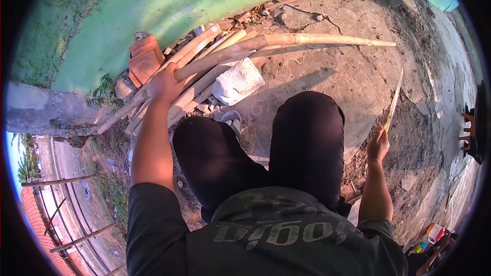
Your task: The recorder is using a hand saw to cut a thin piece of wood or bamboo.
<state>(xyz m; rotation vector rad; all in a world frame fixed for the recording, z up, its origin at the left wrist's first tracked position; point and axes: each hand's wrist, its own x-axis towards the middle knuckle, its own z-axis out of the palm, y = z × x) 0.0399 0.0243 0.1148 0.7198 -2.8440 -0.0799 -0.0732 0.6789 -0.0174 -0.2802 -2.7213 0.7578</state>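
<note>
My left hand (166, 86) is closed at the near end of a long bamboo pole (302, 39), which reaches far to the right and tapers. Below it several more bamboo poles (189, 97) lie in a pile, some against a white stone block (238, 82). Out to the right, my right hand (378, 145) grips the yellowish handle of a long knife (394, 99). Its narrow blade points up and away from me, apart from the bamboo. My fingers partly hide the handle.
A green wall (148, 5) stands behind the pile. Broken orange tiles (146, 61) and rubble lie at its foot. Rough cracked concrete (327, 76) spreads ahead and right. My bent knees (307, 128) are close below the poles. Lower left, wooden rails (59, 181) show.
</note>
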